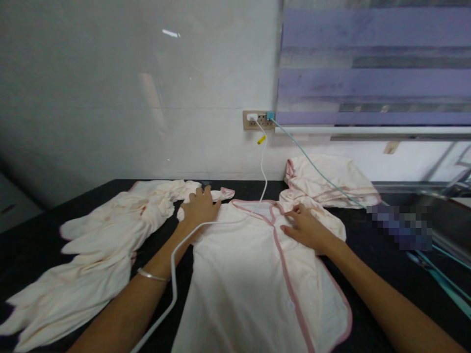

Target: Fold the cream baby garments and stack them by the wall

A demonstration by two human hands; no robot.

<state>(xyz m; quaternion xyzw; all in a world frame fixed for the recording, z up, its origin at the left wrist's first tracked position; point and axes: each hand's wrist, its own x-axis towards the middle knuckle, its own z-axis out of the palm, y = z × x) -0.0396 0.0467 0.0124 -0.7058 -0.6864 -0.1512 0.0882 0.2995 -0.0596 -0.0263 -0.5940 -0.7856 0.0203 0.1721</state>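
garment (253, 274), pale cream with pink trim, lies flat on the black counter (33, 245), front side up, neckline toward the wall. left hand (200, 206) presses the left shoulder area, fingers spread flat. right hand (305, 228) rests on the right front panel, fingers extended, close together, holding nothing. judged state: body laid out; no fold made. white cable (172, 274) crosses the left forearm. crumpled pile (106, 240) lies left; another garment (331, 181) behind.

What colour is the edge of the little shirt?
Pink trim on the pale cream shirt, seen in the head view.
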